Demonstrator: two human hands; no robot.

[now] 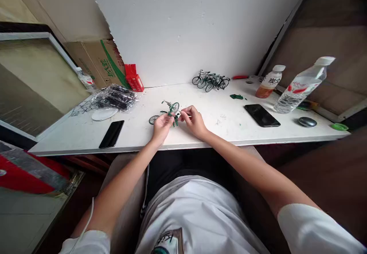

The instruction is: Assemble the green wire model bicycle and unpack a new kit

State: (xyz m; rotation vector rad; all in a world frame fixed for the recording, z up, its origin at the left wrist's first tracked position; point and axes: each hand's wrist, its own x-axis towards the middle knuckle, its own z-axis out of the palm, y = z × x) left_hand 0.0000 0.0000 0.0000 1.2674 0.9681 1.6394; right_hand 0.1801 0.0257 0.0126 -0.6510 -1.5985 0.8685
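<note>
Between my hands, above the front part of the white table, is a small green model bicycle (173, 108) with one spoked wheel fitted. My left hand (162, 128) is closed on its frame from the left. From the right, my right hand (194, 121) pinches at the bicycle's side; whatever small part sits between those fingertips is too small to make out. A loose spoked wheel (154, 120) lies on the table just left of my left hand.
Several model bicycles (210, 80) stand against the wall. Green parts (236, 96) lie nearby. Phones (111, 134) (262, 115) flank my hands. At right stand a tea bottle (270, 82) and a water bottle (304, 86); bagged black parts (116, 97) and a red box (134, 79) sit left.
</note>
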